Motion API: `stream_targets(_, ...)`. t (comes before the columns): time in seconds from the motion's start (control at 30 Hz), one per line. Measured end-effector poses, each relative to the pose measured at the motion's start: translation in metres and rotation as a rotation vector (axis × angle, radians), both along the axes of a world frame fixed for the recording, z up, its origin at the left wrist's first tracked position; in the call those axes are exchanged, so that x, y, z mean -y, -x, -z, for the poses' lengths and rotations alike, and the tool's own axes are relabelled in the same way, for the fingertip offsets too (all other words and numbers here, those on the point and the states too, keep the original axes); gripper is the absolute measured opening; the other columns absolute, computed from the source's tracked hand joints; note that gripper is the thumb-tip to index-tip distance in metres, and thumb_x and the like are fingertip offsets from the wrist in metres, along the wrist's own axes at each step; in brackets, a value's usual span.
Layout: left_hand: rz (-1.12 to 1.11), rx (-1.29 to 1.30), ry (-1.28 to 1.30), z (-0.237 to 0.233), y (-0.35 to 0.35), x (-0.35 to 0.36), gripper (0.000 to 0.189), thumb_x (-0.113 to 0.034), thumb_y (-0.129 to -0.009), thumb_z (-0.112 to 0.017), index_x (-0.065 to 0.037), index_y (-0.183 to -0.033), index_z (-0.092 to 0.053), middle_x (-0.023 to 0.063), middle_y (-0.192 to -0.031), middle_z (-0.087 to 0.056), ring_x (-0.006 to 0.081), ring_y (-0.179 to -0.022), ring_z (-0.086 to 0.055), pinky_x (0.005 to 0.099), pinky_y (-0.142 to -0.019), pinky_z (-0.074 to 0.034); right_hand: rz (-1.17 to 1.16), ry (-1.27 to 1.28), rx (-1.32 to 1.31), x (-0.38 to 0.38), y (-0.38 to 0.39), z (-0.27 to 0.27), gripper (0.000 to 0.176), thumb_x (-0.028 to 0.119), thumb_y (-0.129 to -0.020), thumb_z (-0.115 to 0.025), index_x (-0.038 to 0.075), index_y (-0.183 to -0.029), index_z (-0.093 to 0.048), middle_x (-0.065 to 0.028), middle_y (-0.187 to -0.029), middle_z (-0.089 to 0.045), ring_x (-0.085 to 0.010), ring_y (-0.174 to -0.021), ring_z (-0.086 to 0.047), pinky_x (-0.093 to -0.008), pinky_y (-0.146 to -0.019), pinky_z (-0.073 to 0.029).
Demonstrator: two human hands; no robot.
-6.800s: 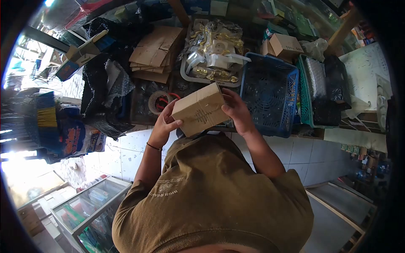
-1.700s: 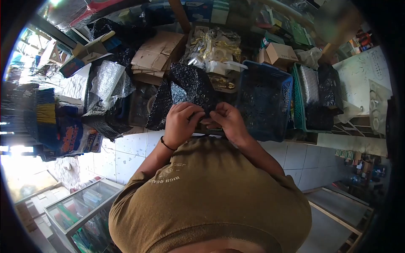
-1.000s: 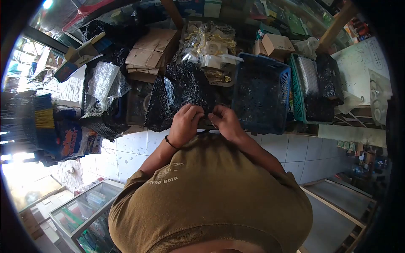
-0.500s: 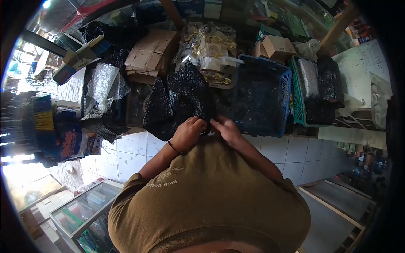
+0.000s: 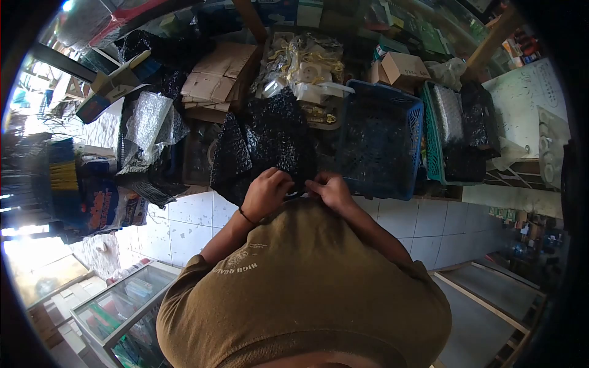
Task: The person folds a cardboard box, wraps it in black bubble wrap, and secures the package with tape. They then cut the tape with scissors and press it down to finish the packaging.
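Black bubble wrap [image 5: 270, 138] lies bunched up at the counter's front edge, close to my body. My left hand [image 5: 265, 193], with a dark band at the wrist, is closed with curled fingers on the near edge of the wrap. Across a small gap, my right hand [image 5: 331, 190] pinches the same edge between thumb and fingers. Whatever the wrap may cover is hidden from view. Just right of my right hand stands a blue plastic basket [image 5: 412, 150].
Behind the wrap are a stack of folded cardboard [image 5: 215, 76] and a tray of bagged gold-coloured parts [image 5: 307, 67]. A green basket [image 5: 431, 138] with wrapped packages stands right, near a small carton [image 5: 405, 69]. Clear bubble wrap [image 5: 150, 122] lies left. A glass case [image 5: 132, 300] is behind me.
My left hand has shifted slightly left and its fingers have curled differently on the wrap's edge. The black wrap's top has risen a little. My right hand has barely moved.
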State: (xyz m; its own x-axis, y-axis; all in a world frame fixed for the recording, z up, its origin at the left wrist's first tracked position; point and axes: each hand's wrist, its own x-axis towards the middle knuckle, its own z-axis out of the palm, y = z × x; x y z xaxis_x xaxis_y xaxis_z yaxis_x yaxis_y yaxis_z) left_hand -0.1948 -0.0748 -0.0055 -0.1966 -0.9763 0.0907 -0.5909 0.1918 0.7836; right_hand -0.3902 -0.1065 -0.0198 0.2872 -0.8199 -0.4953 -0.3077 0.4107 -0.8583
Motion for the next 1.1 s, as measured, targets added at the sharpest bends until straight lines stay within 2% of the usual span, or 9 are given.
stream_targets(0.13, -0.357, -0.076, 0.211, -0.013, -0.008, 0.012, 0.010, -0.006, -0.075, -0.065, -0.004, -0.080, -0.058, 0.0102, -0.080, -0.057, 0.0267, -0.075, -0.056, 0.0338, -0.066, -0.046, -0.023, 0.050, -0.033, -0.001, 0.002, -0.006, 0.023, 0.018, -0.080, -0.067, 0.000, -0.069, -0.058, -0.0076, -0.064, -0.062, -0.0122, -0.059, -0.059, -0.0263, -0.055, -0.045)
stream_targets(0.33, -0.701, -0.043, 0.309, -0.013, -0.025, 0.059, 0.031, -0.028, -0.084, -0.062, 0.002, -0.090, -0.059, 0.0168, -0.084, -0.059, 0.0313, -0.075, -0.057, 0.0358, -0.067, -0.045, -0.039, 0.161, -0.021, -0.005, 0.004, 0.002, 0.024, 0.017, -0.078, -0.068, 0.000, -0.068, -0.056, -0.0079, -0.060, -0.060, -0.0135, -0.055, -0.057, -0.0283, -0.052, -0.043)
stream_targets(0.43, -0.612, 0.060, -0.174, -0.036, -0.026, 0.064, 0.039, -0.034, -0.085, -0.059, 0.005, -0.083, -0.058, 0.0196, -0.072, -0.059, 0.0335, -0.066, -0.057, 0.0376, -0.064, -0.045, -0.103, 0.260, -0.076, -0.008, 0.004, 0.002, 0.024, 0.018, -0.076, -0.070, 0.000, -0.068, -0.057, -0.0098, -0.061, -0.059, -0.0157, -0.054, -0.056, -0.0305, -0.052, -0.042)
stream_targets(0.5, -0.610, 0.109, -0.016, -0.026, -0.031, 0.060, 0.040, -0.033, -0.084, -0.061, 0.006, -0.077, -0.057, 0.0210, -0.064, -0.057, 0.0347, -0.058, -0.055, 0.0379, -0.060, -0.044, -0.110, 0.286, -0.058, -0.011, 0.004, 0.007, 0.024, 0.019, -0.074, -0.071, 0.001, -0.068, -0.057, -0.0103, -0.060, -0.058, -0.0171, -0.055, -0.056, -0.0319, -0.052, -0.042)
stream_targets(0.6, -0.582, 0.033, 0.044, -0.060, -0.029, 0.042, 0.027, -0.022, -0.084, -0.062, 0.005, -0.080, -0.058, 0.0161, -0.069, -0.060, 0.0170, -0.060, -0.054, 0.0296, -0.060, -0.044, -0.156, 0.321, 0.049, -0.014, 0.005, 0.003, 0.025, 0.020, -0.074, -0.071, 0.001, -0.067, -0.057, -0.0100, -0.061, -0.058, -0.0172, -0.056, -0.057, -0.0319, -0.052, -0.042)
stream_targets(0.73, -0.665, 0.029, 0.151, -0.107, -0.042, 0.002, 0.016, -0.014, -0.084, -0.062, 0.002, -0.085, -0.062, 0.0065, -0.073, -0.063, 0.0067, -0.068, -0.050, 0.0248, -0.063, -0.043, -0.202, 0.395, 0.161, -0.015, 0.000, -0.010, 0.020, 0.017, -0.076, -0.070, 0.001, -0.072, -0.059, -0.0090, -0.066, -0.060, -0.0158, -0.059, -0.058, -0.0302, -0.055, -0.044)
stream_targets(0.8, -0.717, -0.120, 0.172, -0.126, -0.046, -0.019, 0.011, -0.006, -0.084, -0.061, 0.003, -0.091, -0.063, 0.0015, -0.082, -0.063, 0.0059, -0.074, -0.052, 0.0207, -0.067, -0.043, -0.096, 0.188, 0.486, -0.015, -0.003, -0.023, 0.010, 0.006, -0.080, -0.065, -0.001, -0.079, -0.058, -0.0060, -0.075, -0.061, -0.0114, -0.066, -0.060, -0.0254, -0.058, -0.047)
stream_targets(1.03, -0.729, -0.059, 0.058, -0.195, -0.010, -0.082, 0.018, -0.006, -0.082, -0.059, 0.003, -0.097, -0.061, 0.0044, -0.090, -0.063, 0.0104, -0.081, -0.055, 0.0267, -0.074, -0.045, -0.256, 0.131, 0.678, -0.011, 0.009, -0.033, 0.008, 0.004, -0.080, -0.063, -0.002, -0.084, -0.058, -0.0059, -0.080, -0.060, -0.0122, -0.077, -0.060, -0.0290, -0.069, -0.049)
stream_targets(1.1, -0.674, -0.044, -0.016, -0.206, -0.013, -0.115, 0.028, -0.015, -0.079, -0.063, 0.005, -0.098, -0.060, 0.0077, -0.092, -0.063, 0.0135, -0.084, -0.057, 0.0295, -0.078, -0.044, -0.325, 0.427, 0.763, -0.007, 0.017, -0.042, 0.009, 0.004, -0.078, -0.065, 0.000, -0.084, -0.060, -0.0056, -0.086, -0.060, -0.0156, -0.086, -0.059, -0.0327, -0.074, -0.048)
